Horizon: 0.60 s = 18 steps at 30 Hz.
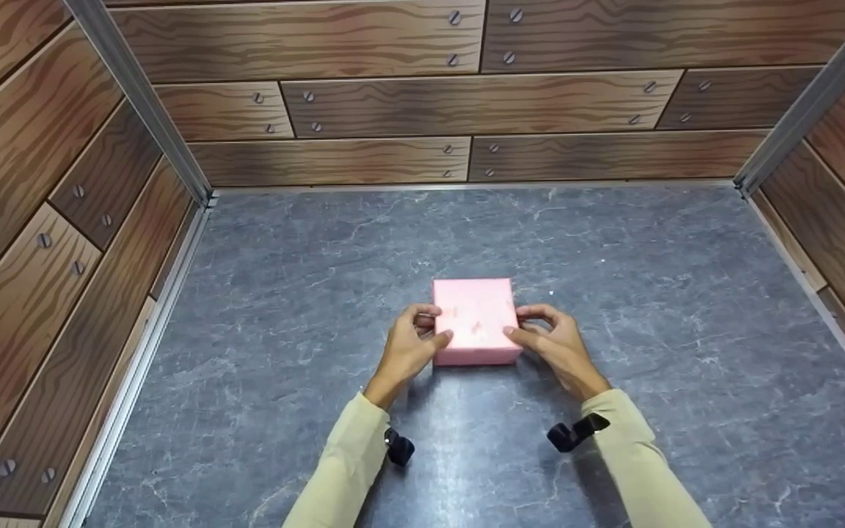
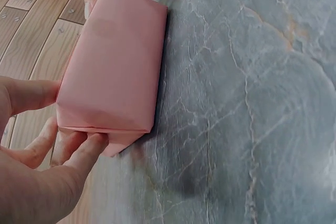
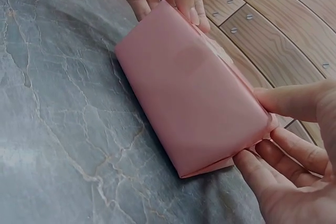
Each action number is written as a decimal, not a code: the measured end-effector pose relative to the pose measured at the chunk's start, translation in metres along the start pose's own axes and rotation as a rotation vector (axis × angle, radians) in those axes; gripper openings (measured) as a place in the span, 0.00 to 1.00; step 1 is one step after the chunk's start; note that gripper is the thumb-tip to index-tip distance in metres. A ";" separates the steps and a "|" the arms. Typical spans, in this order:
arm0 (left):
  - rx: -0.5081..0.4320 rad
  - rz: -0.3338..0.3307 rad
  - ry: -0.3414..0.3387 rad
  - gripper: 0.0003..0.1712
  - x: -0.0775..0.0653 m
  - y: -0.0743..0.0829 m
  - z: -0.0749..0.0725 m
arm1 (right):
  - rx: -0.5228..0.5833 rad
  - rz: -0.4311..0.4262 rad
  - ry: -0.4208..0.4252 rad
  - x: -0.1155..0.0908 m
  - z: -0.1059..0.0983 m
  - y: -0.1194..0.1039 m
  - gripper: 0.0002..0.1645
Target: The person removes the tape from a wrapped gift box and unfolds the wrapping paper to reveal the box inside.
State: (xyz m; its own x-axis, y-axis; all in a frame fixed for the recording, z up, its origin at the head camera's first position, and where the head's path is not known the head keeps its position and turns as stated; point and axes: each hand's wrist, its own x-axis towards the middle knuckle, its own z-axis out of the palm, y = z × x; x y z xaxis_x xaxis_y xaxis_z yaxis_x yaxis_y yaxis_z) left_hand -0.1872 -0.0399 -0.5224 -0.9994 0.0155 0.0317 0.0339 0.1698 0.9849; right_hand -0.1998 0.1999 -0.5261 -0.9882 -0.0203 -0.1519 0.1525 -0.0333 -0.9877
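Observation:
A pink box (image 1: 474,312), seemingly wrapped in paper, sits on the grey marbled surface, between both hands. At its left side, my left hand (image 1: 409,350) grips it, thumb on the top edge and fingers against the side. My right hand (image 1: 560,350) holds the opposite side in much the same way. In the left wrist view the box's near face (image 2: 113,61) looks smooth, and a folded paper seam shows at the end by the fingers. The right wrist view shows the box (image 3: 184,93) with a raised paper edge along its top. Its underside is hidden.
Wood-print panels (image 1: 378,106) form the back wall, with similar panels at left and right. Metal rails (image 1: 147,110) run up the corners. The grey marbled surface (image 1: 305,257) extends around the box. A small black camera sits at each wrist, over pale sleeves (image 1: 345,455).

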 end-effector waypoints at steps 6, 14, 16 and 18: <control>-0.009 0.007 -0.003 0.20 0.001 -0.002 0.002 | -0.026 -0.016 0.013 0.000 0.000 0.000 0.25; 0.203 0.002 -0.076 0.19 0.003 0.010 -0.006 | -0.152 -0.053 0.006 -0.004 0.001 -0.007 0.26; 0.294 0.004 -0.072 0.19 0.002 0.014 -0.009 | -0.210 -0.068 0.006 -0.005 0.001 -0.009 0.27; 0.383 0.033 -0.052 0.20 0.001 0.017 -0.010 | -0.282 -0.083 0.020 -0.006 0.000 -0.012 0.28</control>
State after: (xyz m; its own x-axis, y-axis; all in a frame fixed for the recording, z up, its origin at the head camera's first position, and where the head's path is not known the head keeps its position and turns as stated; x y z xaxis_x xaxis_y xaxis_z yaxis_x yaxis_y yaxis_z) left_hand -0.1876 -0.0468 -0.5037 -0.9962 0.0751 0.0444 0.0773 0.5237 0.8484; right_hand -0.1956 0.2005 -0.5136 -0.9976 -0.0094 -0.0681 0.0637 0.2450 -0.9674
